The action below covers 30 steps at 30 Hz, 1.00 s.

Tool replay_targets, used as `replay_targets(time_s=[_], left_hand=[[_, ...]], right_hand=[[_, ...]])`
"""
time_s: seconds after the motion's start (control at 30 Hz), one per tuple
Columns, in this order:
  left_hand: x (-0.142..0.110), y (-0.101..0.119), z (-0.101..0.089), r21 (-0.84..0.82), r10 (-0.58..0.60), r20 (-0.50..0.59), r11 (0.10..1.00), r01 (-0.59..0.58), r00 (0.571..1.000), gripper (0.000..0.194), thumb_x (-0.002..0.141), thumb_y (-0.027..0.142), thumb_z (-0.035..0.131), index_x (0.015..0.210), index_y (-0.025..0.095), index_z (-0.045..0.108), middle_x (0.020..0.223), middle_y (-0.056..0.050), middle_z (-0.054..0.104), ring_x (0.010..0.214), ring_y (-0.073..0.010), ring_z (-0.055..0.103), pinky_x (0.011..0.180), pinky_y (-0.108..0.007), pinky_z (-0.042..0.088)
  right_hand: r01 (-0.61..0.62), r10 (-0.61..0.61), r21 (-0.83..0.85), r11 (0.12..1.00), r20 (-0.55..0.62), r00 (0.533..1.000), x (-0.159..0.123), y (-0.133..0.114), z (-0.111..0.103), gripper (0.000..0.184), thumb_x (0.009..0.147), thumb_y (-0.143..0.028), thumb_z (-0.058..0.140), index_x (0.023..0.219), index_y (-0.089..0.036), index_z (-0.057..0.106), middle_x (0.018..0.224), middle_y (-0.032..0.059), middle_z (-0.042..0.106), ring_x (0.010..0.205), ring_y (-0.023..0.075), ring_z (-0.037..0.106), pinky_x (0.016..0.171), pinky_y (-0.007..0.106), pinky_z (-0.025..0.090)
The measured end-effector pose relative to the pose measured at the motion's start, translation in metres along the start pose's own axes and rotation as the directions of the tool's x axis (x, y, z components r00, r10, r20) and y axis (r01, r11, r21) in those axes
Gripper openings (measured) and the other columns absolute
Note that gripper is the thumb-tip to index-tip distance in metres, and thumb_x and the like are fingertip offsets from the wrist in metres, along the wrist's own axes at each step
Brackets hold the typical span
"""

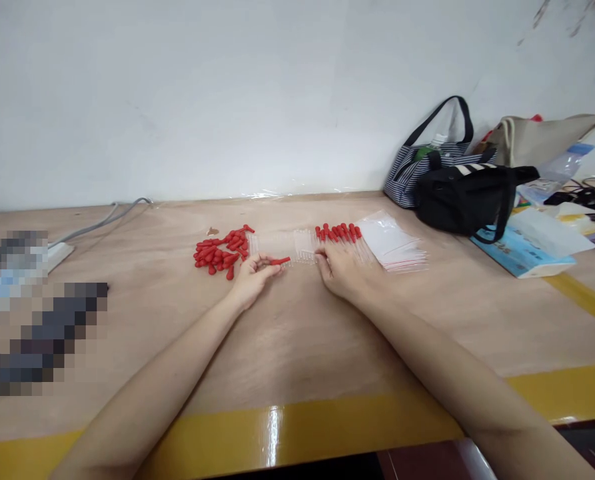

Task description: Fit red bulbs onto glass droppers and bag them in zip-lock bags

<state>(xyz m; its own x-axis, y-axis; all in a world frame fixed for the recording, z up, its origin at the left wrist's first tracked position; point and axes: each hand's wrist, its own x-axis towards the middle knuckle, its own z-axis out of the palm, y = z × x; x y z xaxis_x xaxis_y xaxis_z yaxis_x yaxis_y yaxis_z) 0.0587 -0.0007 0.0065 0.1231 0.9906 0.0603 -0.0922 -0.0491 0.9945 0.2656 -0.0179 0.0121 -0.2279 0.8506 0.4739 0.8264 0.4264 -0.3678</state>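
The left hand (252, 279) pinched a red bulb (280, 261) between thumb and fingers, pointing right; a slack pinch could have let it roll off. The right hand (346, 270) curled at the right end of the clear tubes (305, 244); whether it gripped one, I could not tell. A nudge there might have scattered them. To the left lay the loose red bulbs (220, 254); on the far right, the red-topped tubes (344, 229) risked being knocked by its knuckles.
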Motion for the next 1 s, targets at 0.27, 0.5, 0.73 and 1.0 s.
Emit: replay_targets(time_s=[0.27, 0.5, 0.73, 1.0], left_hand=[[-0.006, -0.008, 0.005, -0.111, -0.044, 0.107, 0.992, 0.056, 0.993, 0.031, 0.062, 0.025, 0.073, 0.083, 0.012, 0.053, 0.072, 0.000, 0.063, 0.071, -0.0118, 0.064, 0.074, -0.027, 0.048], [-0.005, -0.009, 0.006, -0.177, -0.057, 0.094, 0.982, 0.073, 0.994, 0.031, 0.062, 0.024, 0.074, 0.084, 0.012, 0.054, 0.074, -0.001, 0.064, 0.078, -0.0151, 0.065, 0.080, -0.032, 0.049], [-0.006, -0.007, 0.007, -0.181, -0.076, 0.096, 0.979, 0.092, 0.993, 0.031, 0.060, 0.022, 0.075, 0.081, 0.012, 0.055, 0.077, -0.002, 0.066, 0.079, -0.0148, 0.065, 0.082, -0.032, 0.049], [-0.006, -0.008, 0.009, 0.083, -0.084, 0.080, 0.994, 0.077, 0.993, 0.035, 0.061, 0.033, 0.073, 0.090, 0.013, 0.066, 0.075, -0.003, 0.067, 0.060, -0.0106, 0.061, 0.065, -0.025, 0.050]], right_hand=[[0.026, -0.026, 0.023, 0.999, 0.006, 1.000, -0.007, -0.002, 0.010, 0.019, 0.087, -0.024, 0.038, 0.093, -0.018, 0.056, 0.091, 0.0054, 0.066, 0.083, 0.0185, 0.057, 0.076, 0.032, 0.032], [-0.009, 0.008, 0.033, 0.999, 0.026, 1.000, -0.008, -0.002, 0.009, 0.020, 0.088, -0.025, 0.039, 0.094, -0.018, 0.056, 0.087, 0.0050, 0.066, 0.079, 0.0174, 0.058, 0.076, 0.032, 0.031], [0.028, -0.032, 0.092, 0.995, 0.043, 0.999, -0.009, -0.001, 0.012, 0.018, 0.088, -0.026, 0.040, 0.092, -0.019, 0.056, 0.084, 0.0036, 0.067, 0.073, 0.0154, 0.059, 0.077, 0.031, 0.032], [0.082, -0.093, 0.159, 0.984, 0.062, 0.994, -0.012, -0.007, 0.015, 0.016, 0.087, -0.026, 0.041, 0.091, -0.019, 0.055, 0.084, 0.0031, 0.067, 0.071, 0.0139, 0.059, 0.076, 0.030, 0.032]])
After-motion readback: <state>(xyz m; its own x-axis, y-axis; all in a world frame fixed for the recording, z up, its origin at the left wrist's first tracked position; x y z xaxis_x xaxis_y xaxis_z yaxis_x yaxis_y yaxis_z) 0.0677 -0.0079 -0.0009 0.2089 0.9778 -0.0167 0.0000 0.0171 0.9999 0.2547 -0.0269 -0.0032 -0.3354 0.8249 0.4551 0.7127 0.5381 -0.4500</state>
